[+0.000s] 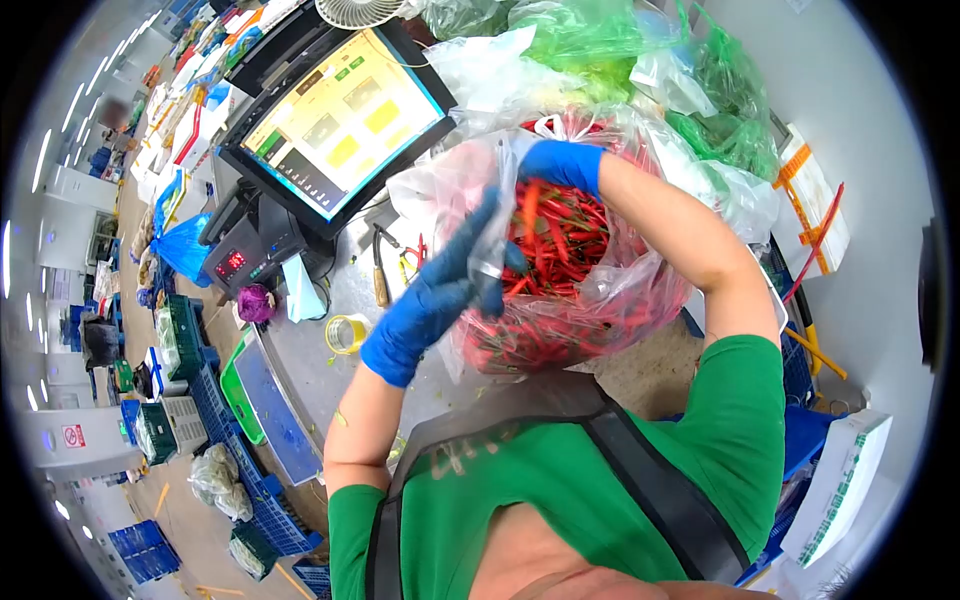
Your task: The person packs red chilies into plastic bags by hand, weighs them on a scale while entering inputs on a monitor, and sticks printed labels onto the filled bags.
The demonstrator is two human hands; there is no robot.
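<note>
your left hand (432,298), blue-gloved and blurry, is at the near left edge of the clear plastic bag (618,283), fingers spread with film lying against them; can't tell if any of it is pinched. your right hand (562,167), also gloved, reaches into the bag's mouth at the far side, fingertips hidden, so can't tell whether they're closed on anything. bag sits in front of you, mouth open, full of red chili peppers (560,250); more of them show red through its near wall. left of it on the metal table (310,385): wooden-handled tool (380,285), a round yellow item (346,334), contents unclear, and a purple cabbage (256,303) by the scale (240,262). lit monitor (345,122) beyond. behind the bag, crumpled green plastic bags (580,40), contents unclear; to the right, a white box (815,200) with orange tape. down on the left floor, a green crate (178,338) holds pale wrapped goods; another green crate (155,435) stands beside a beige crate (186,424).
</note>
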